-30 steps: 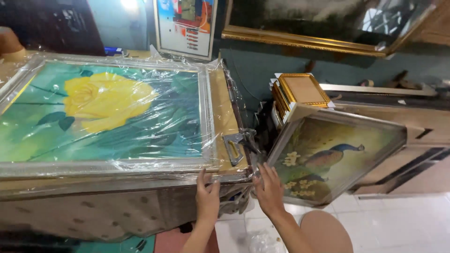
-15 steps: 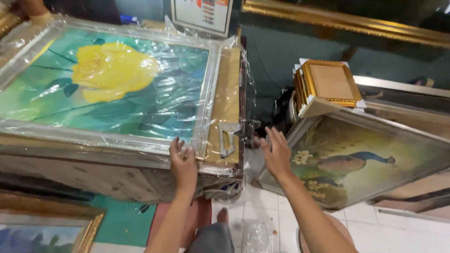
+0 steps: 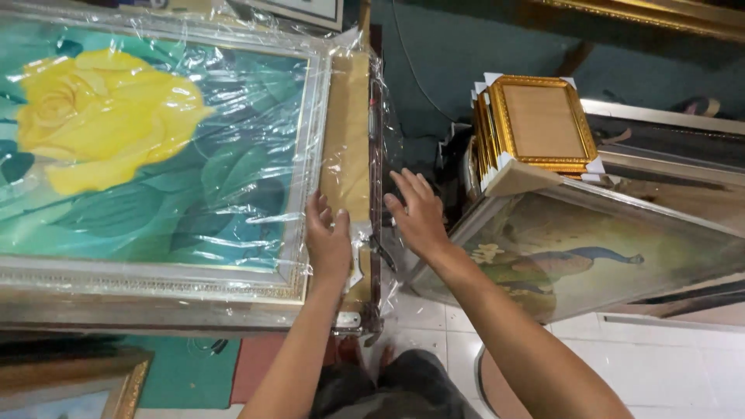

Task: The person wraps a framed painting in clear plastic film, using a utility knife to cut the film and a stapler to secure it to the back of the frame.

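Left hand [image 3: 327,239] flat and open on plastic film [image 3: 233,171] over the yellow rose painting [image 3: 116,147], right hand [image 3: 417,213] open, now higher along the frame's edge, peacock painting [image 3: 574,256] beside.

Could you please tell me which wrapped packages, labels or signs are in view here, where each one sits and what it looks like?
Wrapped painting: left, lying flat; yellow rose on green, pale frame, under clear plastic film; left hand on its right edge, right hand beside it.
Stack of gold frames: upper right, white corner protectors.
Framed poster: top edge, mostly cut off.
Screens: none.
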